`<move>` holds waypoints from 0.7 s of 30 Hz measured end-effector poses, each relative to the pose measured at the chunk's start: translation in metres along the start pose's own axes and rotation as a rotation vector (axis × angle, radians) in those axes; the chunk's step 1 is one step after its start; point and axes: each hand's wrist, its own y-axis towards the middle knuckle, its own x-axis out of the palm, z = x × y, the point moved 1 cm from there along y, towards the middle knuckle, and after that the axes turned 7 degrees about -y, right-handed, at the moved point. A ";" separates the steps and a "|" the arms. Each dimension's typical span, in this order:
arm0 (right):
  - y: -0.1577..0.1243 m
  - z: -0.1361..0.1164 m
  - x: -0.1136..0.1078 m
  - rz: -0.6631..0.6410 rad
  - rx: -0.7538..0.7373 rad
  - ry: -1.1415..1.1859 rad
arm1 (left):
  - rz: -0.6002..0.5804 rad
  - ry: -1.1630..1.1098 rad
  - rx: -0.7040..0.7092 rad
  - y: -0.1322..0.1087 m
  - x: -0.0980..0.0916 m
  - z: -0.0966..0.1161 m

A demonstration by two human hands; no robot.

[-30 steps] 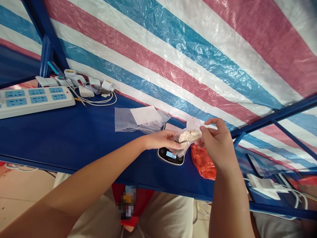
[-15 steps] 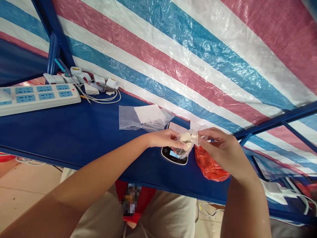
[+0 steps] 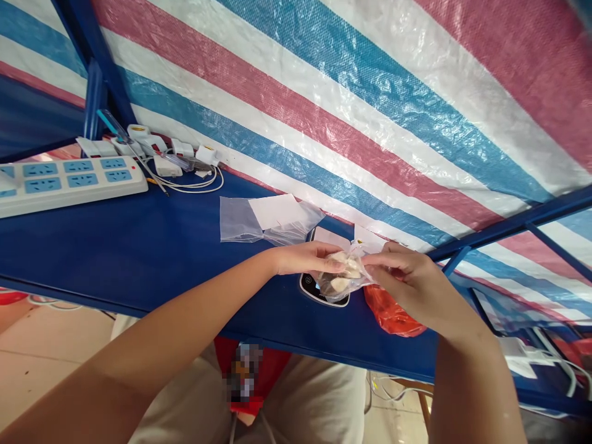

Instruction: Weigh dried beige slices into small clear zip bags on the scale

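Note:
Both my hands hold a small clear plastic bag (image 3: 343, 279) with pale lumps inside, just above a small black digital scale (image 3: 319, 293) on the blue table (image 3: 139, 246). My left hand (image 3: 305, 258) pinches the bag's left side, fingers closed on it. My right hand (image 3: 409, 280) pinches its right top edge, fingers pressed together. The bag hides most of the scale and its display.
A red plastic bag (image 3: 393, 311) lies right of the scale. Empty clear bags (image 3: 266, 219) lie behind it. A white power strip (image 3: 69, 182) and white plugs with cables (image 3: 176, 163) sit at far left. A striped tarp (image 3: 346, 105) forms the back wall.
My right hand's fingers closed onto the bag's top. Both hands lowered the bag closer to the scale, now covering its display.

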 end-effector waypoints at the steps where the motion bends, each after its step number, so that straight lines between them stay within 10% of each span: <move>1: 0.000 0.000 0.000 -0.019 0.005 0.005 | 0.004 0.013 -0.004 0.000 0.000 0.000; 13: 0.002 0.005 0.004 -0.021 0.107 0.096 | 0.207 -0.042 0.056 0.006 -0.002 -0.004; 21: 0.005 0.004 0.001 -0.039 0.051 0.038 | 0.143 -0.199 -0.052 0.005 0.001 0.001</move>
